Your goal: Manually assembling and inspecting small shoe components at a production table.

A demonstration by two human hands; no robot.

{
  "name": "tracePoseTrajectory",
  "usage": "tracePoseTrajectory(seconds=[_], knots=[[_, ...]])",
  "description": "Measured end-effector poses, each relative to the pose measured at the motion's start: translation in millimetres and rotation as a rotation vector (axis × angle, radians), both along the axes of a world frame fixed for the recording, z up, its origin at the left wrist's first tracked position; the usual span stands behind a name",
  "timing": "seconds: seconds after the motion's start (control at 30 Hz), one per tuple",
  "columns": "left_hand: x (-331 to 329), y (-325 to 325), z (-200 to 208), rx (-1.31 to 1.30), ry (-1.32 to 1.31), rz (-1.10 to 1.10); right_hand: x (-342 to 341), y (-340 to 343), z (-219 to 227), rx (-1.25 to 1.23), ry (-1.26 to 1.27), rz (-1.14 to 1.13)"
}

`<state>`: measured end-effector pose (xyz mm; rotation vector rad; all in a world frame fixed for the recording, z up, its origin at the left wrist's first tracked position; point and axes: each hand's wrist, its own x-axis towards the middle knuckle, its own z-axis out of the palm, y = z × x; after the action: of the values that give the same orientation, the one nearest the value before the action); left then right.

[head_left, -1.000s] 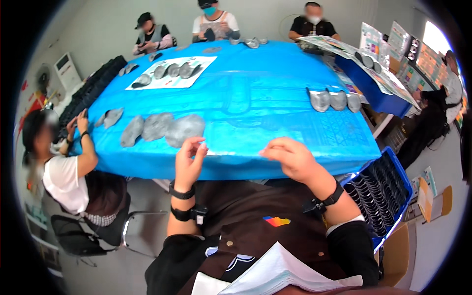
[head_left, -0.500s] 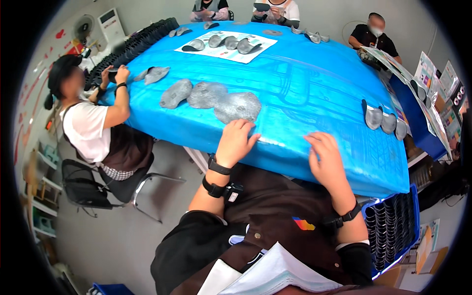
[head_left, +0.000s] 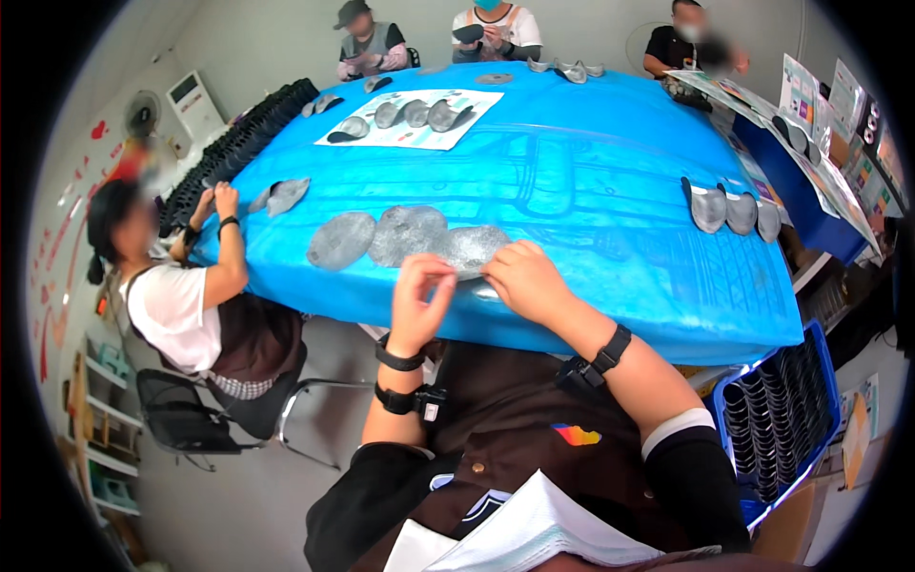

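Observation:
Three grey, mottled, roughly oval pads lie in an overlapping row near the table's front edge: a left pad [head_left: 341, 240], a middle pad [head_left: 408, 234] and a right pad [head_left: 474, 246]. My left hand [head_left: 421, 300] is at the near left edge of the right pad, its thumb and fingertips drawn together there. My right hand [head_left: 527, 284] pinches that same pad's near right edge. The pad's near edge looks slightly raised between my hands. My fingers partly hide its rim.
Blue sheeting [head_left: 610, 286] covers the table. Curved grey-and-black pads [head_left: 416, 114] rest on a printed sheet; others [head_left: 739, 212] stand at right. A blue crate [head_left: 777, 419] of black pads is beside me. A co-worker [head_left: 181, 305] sits at left; others sit across the table.
My right hand has swung left and inward to the right pad. My left hand has shifted slightly left and lower, closing at the pad's edge. The whole view has tilted up.

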<state>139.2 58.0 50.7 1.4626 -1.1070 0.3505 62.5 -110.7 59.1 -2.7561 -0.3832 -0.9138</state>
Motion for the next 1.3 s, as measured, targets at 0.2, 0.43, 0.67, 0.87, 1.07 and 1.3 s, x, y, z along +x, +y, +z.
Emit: tracePoseTrajectory(seconds=[0.2, 0.43, 0.67, 0.87, 1.07, 1.3], knots=[[44, 23, 6, 0.192, -0.280, 0.386, -12, -14, 28, 0.107, -0.135, -0.035], [44, 20, -5, 0.434, -0.354, 0.177, -20, -59, 48, 0.687, -0.030, -0.262], [36, 12, -5, 0.454, -0.437, 0.195, -99, -103, 81, 0.380, -0.465, -0.479], [9, -13, 7, 0.330, -0.636, 0.434, -170, -72, 65, 0.363, -0.448, -0.636], [21, -29, -9, 0.331, -0.576, 0.477, -191, -54, 59, 0.391, -0.365, -0.595], [-6, -33, 6, 0.163, -0.553, 0.265, -197, -43, 64, 0.402, -0.474, -0.476]])
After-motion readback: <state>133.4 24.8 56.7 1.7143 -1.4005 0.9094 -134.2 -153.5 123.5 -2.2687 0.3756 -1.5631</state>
